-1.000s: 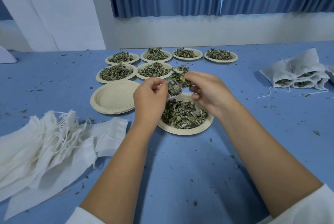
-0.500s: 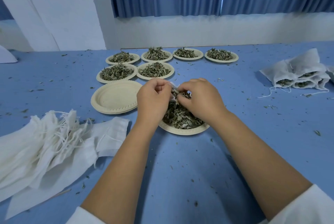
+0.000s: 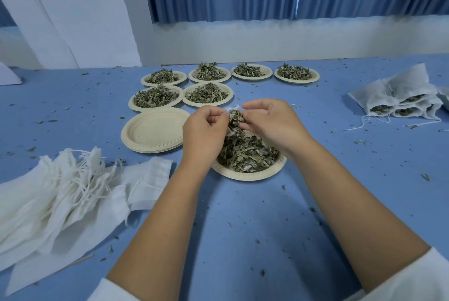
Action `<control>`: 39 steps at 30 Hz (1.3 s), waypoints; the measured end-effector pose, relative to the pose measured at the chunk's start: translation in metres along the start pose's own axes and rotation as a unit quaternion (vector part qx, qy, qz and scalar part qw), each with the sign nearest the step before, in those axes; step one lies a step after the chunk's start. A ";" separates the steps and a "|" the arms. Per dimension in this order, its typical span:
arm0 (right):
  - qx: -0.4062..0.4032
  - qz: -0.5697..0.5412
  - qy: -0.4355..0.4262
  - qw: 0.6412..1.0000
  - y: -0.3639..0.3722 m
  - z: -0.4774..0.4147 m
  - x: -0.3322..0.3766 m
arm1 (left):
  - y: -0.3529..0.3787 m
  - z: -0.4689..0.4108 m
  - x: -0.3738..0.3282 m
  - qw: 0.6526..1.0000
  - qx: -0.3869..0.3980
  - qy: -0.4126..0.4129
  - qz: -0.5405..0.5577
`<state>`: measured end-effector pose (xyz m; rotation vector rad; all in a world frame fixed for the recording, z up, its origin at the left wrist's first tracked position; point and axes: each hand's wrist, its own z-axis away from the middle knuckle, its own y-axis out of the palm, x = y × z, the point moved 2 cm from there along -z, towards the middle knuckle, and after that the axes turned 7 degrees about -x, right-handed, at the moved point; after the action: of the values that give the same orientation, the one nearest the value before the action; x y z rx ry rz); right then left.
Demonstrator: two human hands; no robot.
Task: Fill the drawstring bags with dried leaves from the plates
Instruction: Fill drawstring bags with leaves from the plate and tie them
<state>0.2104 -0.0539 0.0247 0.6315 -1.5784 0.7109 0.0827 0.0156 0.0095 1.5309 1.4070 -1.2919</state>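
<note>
We work directly over the nearest plate (image 3: 250,174) at the middle of the blue surface (image 3: 243,227), so stray leaves fall back onto it. Our left hand (image 3: 204,130) pinches the mouth of a small drawstring bag (image 3: 232,108), holding it wide, while our right hand (image 3: 272,122), fingers closed on a tuft of dried leaves (image 3: 235,118), feeds them in. Empty bags (image 3: 60,193) wait at the left edge; filled bags (image 3: 401,99) are stacked at the right.
</note>
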 end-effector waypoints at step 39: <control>-0.017 0.072 0.005 0.997 0.007 0.003 -0.015 | -0.001 0.006 -0.013 0.989 0.130 0.051 0.041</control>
<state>0.2054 -0.0515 0.0091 0.4917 -1.6349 0.7908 0.0816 0.0068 0.0200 1.8307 1.2602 -1.4075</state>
